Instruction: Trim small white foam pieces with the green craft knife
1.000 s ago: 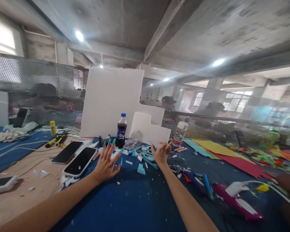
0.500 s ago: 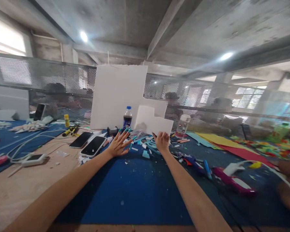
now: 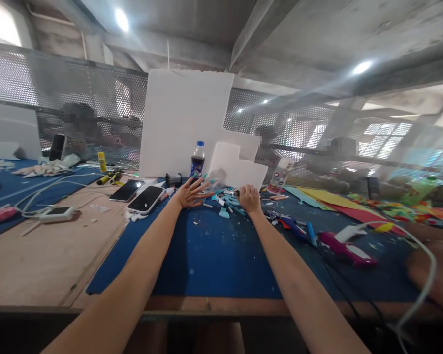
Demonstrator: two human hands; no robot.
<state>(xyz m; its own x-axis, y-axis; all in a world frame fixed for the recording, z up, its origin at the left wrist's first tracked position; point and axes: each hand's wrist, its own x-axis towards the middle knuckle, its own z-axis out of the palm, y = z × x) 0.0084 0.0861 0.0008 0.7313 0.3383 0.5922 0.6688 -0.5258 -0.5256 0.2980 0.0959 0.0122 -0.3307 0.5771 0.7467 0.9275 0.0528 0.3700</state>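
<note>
My left hand [image 3: 192,193] is open above the blue mat [image 3: 221,265], its fingers spread and tipped with long teal nails. Just beyond those fingertips a cola bottle with a blue cap [image 3: 197,161] stands upright. My right hand [image 3: 250,198] is curled closed at the right side of a pile of teal and white scraps [image 3: 231,202]; whatever its fingers hold is hidden. Between the hands lies most of that pile, with a clear plastic wrapper [image 3: 216,185] behind it. Cut white boards [image 3: 184,118] stand upright at the back, a smaller stepped piece [image 3: 225,157] in front.
Two phones [image 3: 146,199] and a black spool [image 3: 174,179] lie left. At right are a magenta device [image 3: 349,249] with a white cable [image 3: 433,268], coloured sheets [image 3: 358,209] and a clear cup [image 3: 280,177]. Another person's arm [image 3: 426,260] shows at far right. A mesh partition [image 3: 107,98] runs behind.
The view has tipped downward, so the table's front edge shows more. My left hand has moved closer to the scraps and bottle. My right hand remains curled beside the pile.
</note>
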